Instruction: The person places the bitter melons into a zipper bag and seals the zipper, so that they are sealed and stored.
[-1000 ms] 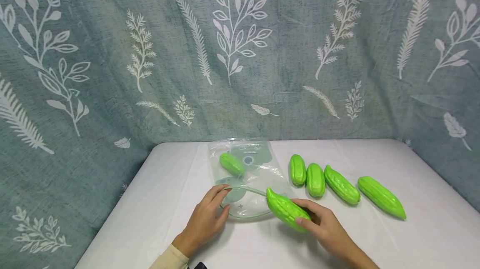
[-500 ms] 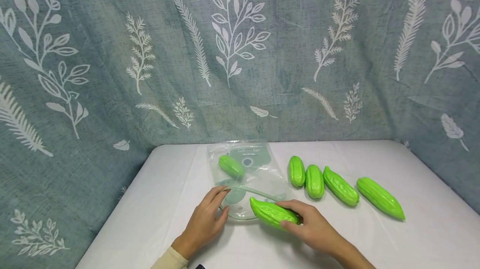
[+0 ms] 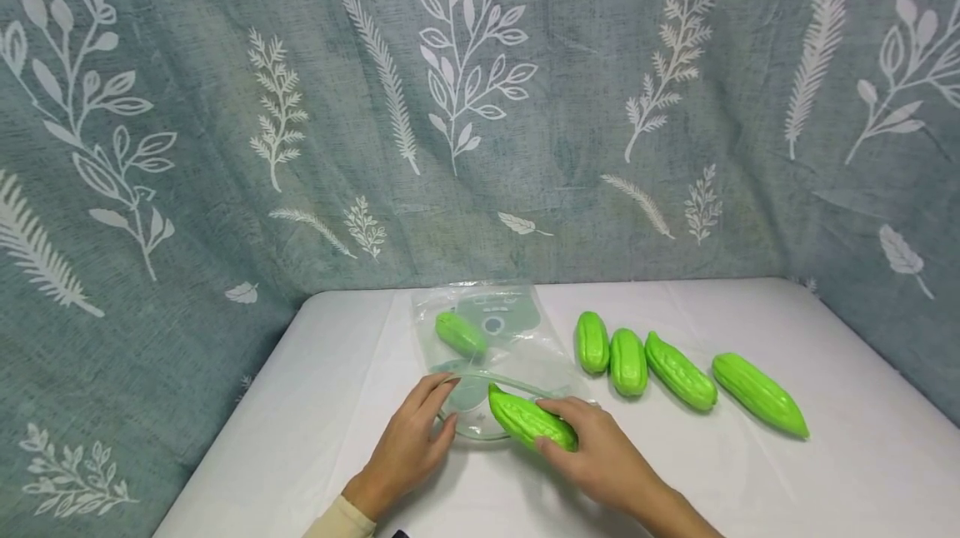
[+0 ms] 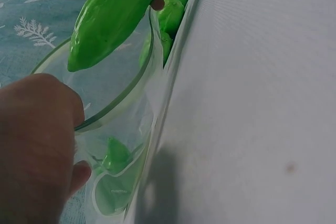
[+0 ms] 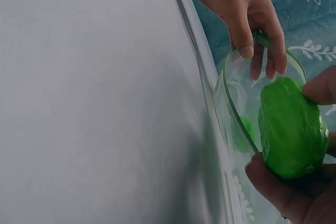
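My right hand (image 3: pixel 596 450) grips a glossy green bitter melon (image 3: pixel 528 421), fingers over the top and thumb along the near side. Its pointed tip faces left, over the mouth of a clear zip bag (image 3: pixel 517 346) with a green rim. At the bag's left edge, my left hand (image 3: pixel 412 438) holds the rim, fingers hooked over it; the mouth gapes into a wide loop in the left wrist view. Another green melon (image 3: pixel 461 334) lies inside the bag towards its far end. In the right wrist view the held melon (image 5: pixel 291 129) hides part of the bag's opening.
Right of the bag, several more green melons lie on the white table (image 3: pixel 300 405): two short ribbed ones, the nearer being a stubby melon (image 3: pixel 628 361), then a bumpy melon (image 3: pixel 681 371) and a longer melon (image 3: pixel 760 396). A patterned blue-green curtain (image 3: pixel 480 188) hangs behind.
My right hand has moved left with the bitter melon, bringing its tip over the bag's mouth. My left hand stays at the rim, and the other melons have not moved.
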{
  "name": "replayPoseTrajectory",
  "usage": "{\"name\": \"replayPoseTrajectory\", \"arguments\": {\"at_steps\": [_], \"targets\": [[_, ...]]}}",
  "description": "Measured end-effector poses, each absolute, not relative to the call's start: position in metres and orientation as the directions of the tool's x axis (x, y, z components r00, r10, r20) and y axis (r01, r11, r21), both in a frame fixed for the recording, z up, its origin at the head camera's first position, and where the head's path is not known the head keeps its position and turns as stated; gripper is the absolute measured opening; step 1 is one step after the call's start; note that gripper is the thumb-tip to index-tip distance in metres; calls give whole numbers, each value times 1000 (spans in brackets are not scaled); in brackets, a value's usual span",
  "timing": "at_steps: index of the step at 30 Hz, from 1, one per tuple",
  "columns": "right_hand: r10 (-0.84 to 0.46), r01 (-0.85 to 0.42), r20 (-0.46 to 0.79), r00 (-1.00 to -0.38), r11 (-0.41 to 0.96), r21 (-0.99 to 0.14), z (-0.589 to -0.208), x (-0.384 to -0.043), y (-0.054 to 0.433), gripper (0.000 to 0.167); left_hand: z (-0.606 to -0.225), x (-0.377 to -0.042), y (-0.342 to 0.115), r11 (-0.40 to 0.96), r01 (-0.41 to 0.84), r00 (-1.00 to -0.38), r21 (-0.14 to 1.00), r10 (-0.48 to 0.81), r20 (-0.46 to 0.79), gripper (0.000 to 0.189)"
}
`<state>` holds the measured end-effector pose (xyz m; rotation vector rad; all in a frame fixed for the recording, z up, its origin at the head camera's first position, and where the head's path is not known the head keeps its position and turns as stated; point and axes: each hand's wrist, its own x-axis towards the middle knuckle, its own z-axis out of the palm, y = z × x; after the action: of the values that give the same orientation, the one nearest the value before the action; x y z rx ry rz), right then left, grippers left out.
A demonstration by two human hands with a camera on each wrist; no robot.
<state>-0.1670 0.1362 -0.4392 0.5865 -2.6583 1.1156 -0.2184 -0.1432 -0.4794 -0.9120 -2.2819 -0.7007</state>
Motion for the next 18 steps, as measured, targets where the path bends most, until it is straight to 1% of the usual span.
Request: {"name": "replayPoseTrajectory", "arguments": {"at_steps": [7, 12, 15, 18], "targets": [[-183, -394, 376, -908, 678, -620, -441, -166, 125, 45, -476, -217, -144, 622, 747, -581, 233, 442, 684, 48], [-150, -387, 418, -896, 725, -570, -443, -166, 112, 46, -476, -216, -145, 625, 745, -582, 234, 436, 686, 49], [-146, -404, 467, -872, 754, -518, -443, -165, 109, 46, -477, -216, -145, 610, 759, -566, 228, 446, 693, 50], [-172, -465, 549, -818, 761, -453, -442, -166, 108, 45, -477, -216, -143, 600, 766, -563, 231, 453, 692, 50]]}}
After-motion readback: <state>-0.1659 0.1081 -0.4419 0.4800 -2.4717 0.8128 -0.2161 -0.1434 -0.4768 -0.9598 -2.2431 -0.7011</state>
